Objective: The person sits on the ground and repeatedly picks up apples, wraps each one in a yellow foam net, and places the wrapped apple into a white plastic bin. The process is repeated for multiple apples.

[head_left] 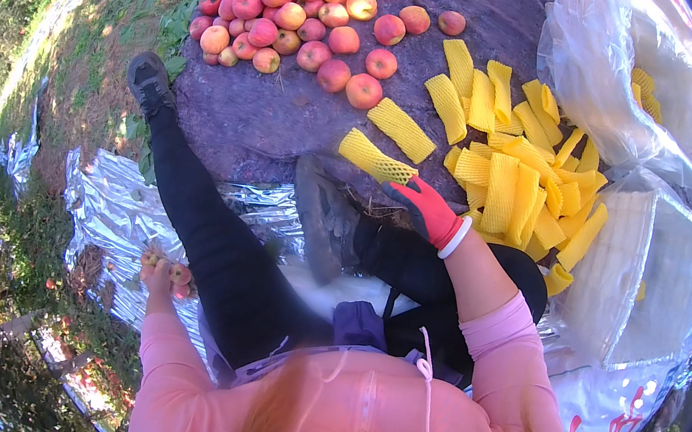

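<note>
My right hand [429, 209], in a red glove with dark fingertips and a white cuff, grips the near end of a yellow foam net sleeve [364, 153]. That sleeve lies on the dark ground sheet, and its net opens out beside my fingers. A second foam net sleeve [401, 130] lies just beyond it. Low on the left, my bare left hand [161, 274] is down beside my leg, its fingers curled on an apple [150, 257]. More apples [181, 274] sit against that hand, which partly hides them.
A heap of red-yellow apples [291, 16] covers the far sheet [245, 116]. Yellow foam net sleeves [503, 186] pile up at right, beside two plastic-lined containers [596, 280]. My shoes [151, 84] and legs stretch across silver foil [111, 199]. Grass and bushes border the left.
</note>
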Action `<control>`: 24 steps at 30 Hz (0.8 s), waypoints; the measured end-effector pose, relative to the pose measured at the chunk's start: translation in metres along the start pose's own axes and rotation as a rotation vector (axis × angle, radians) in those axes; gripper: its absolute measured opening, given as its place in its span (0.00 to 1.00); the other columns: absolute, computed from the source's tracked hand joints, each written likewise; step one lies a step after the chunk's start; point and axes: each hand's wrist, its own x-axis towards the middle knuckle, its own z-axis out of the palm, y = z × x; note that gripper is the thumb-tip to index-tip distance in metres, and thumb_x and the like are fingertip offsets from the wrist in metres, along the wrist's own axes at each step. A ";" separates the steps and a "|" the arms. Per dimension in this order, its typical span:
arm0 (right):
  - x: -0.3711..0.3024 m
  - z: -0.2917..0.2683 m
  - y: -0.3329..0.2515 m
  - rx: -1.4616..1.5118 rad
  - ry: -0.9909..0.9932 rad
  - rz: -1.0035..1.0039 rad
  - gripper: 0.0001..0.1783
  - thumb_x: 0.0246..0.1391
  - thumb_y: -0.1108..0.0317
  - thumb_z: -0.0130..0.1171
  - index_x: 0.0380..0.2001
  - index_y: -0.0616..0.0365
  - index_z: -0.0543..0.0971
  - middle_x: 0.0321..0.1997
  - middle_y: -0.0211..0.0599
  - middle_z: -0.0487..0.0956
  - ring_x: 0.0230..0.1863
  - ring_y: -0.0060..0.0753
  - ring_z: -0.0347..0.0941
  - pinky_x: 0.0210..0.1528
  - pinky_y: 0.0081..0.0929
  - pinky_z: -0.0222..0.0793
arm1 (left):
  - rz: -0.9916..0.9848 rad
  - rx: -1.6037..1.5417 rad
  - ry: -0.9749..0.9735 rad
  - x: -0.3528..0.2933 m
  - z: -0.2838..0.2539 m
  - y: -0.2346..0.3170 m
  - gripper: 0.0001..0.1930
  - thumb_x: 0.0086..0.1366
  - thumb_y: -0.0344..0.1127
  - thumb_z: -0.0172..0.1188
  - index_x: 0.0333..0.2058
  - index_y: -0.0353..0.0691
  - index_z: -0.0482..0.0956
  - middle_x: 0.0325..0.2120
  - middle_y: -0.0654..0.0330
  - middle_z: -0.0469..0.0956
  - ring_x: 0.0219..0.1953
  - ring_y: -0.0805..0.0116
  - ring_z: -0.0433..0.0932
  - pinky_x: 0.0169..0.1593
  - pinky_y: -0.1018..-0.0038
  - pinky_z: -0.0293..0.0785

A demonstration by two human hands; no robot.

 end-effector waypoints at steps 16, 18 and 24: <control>-0.001 0.014 -0.012 -0.020 0.065 0.126 0.24 0.74 0.67 0.59 0.68 0.65 0.75 0.64 0.35 0.81 0.64 0.26 0.75 0.70 0.28 0.69 | 0.927 0.102 -0.164 -0.001 0.208 0.390 0.17 0.73 0.33 0.66 0.56 0.31 0.80 0.49 0.48 0.85 0.51 0.59 0.85 0.59 0.65 0.79; 0.003 0.010 -0.012 0.008 0.113 0.161 0.24 0.74 0.67 0.59 0.67 0.65 0.76 0.64 0.35 0.81 0.64 0.27 0.75 0.69 0.28 0.69 | 1.045 0.319 -0.343 -0.031 0.284 0.442 0.22 0.71 0.42 0.68 0.56 0.31 0.81 0.51 0.46 0.85 0.54 0.52 0.85 0.60 0.62 0.79; 0.006 -0.010 -0.007 0.040 0.163 0.165 0.23 0.74 0.68 0.59 0.68 0.65 0.76 0.65 0.36 0.81 0.64 0.27 0.75 0.70 0.28 0.69 | 1.159 0.628 -0.235 -0.107 0.450 0.518 0.35 0.64 0.61 0.69 0.59 0.39 0.79 0.60 0.47 0.77 0.64 0.46 0.76 0.65 0.49 0.72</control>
